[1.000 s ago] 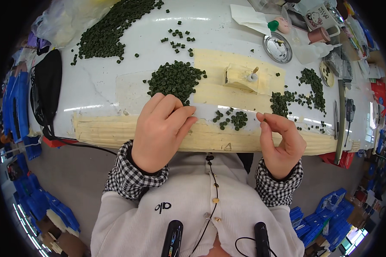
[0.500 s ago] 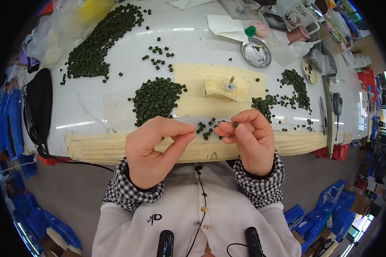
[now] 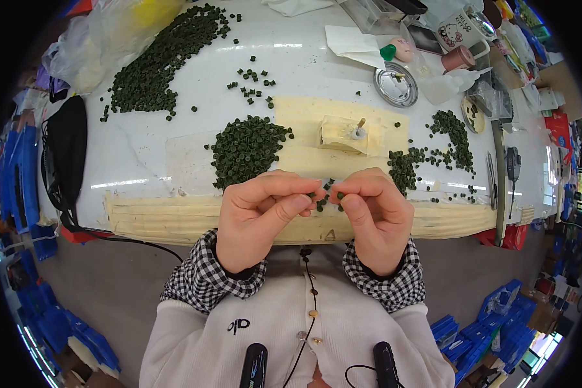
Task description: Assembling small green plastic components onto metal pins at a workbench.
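Note:
Above the table's near edge, my left hand [image 3: 255, 220] pinches a small dark green piece [image 3: 312, 194] between thumb and forefinger. My right hand [image 3: 381, 220] faces it, with another small dark green piece [image 3: 341, 194] in a pinch. A narrow gap separates the two sets of fingertips. Behind and below them lie a few loose green pieces, partly hidden by the fingers. A heap of short, spool-like green pieces [image 3: 249, 149] sits just beyond my left hand. Past my right hand is a smaller heap of green pieces [image 3: 402, 169].
A tape-covered block [image 3: 337, 134] with a short peg and a pale ring stands on a yellowish sheet [image 3: 294, 158]. Farther out are a big green pile [image 3: 155, 71], a round metal lid [image 3: 395, 85] and white paper [image 3: 352, 45]. Tweezers [image 3: 491, 180] lie at right.
My hands have come closer together at the fingertips. The left pinch, where no piece showed before, now has a green piece in it. The view has shifted slightly.

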The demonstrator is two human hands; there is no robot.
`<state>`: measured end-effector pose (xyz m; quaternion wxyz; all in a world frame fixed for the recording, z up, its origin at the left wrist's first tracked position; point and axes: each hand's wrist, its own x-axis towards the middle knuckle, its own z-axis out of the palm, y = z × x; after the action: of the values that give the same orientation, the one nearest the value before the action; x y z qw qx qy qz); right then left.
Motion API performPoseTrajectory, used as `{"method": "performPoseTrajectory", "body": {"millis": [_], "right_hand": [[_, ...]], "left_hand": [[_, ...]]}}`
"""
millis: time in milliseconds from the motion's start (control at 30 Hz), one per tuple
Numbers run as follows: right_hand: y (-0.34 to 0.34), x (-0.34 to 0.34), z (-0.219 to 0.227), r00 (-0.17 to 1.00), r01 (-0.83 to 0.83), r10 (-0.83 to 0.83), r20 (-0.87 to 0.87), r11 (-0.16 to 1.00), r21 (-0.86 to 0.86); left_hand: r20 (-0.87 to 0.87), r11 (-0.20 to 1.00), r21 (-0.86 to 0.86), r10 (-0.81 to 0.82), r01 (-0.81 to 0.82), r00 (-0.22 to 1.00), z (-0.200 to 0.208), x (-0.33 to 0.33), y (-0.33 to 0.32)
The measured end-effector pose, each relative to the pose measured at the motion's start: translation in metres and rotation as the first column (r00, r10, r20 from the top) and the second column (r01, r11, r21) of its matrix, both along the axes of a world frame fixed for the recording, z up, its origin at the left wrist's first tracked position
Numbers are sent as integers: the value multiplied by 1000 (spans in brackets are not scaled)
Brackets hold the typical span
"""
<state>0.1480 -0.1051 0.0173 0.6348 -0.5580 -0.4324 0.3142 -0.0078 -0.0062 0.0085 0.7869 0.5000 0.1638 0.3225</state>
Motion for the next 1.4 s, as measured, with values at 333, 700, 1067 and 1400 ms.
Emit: {"method": "performPoseTrajectory", "body": {"millis": [333,700,1067,1400], "right_hand": [[3,-4,0,997,38,-37,62,999,-12],[6,-6,-1,984,80,-76,162,997,-20],[9,-6,0,942,101,-101,319,995,17],[9,-4,2,908,115,-128,400,992,55]], "left_hand": [[-29,1000,4,25,-25,999,-1,-1,-3],[-145,991,-26,123,-128,982,12,5,-9],[-137,982,155,128,-106,982,2,4,-7],[-135,971,206,149,-119,980,2,5,-5]]}}
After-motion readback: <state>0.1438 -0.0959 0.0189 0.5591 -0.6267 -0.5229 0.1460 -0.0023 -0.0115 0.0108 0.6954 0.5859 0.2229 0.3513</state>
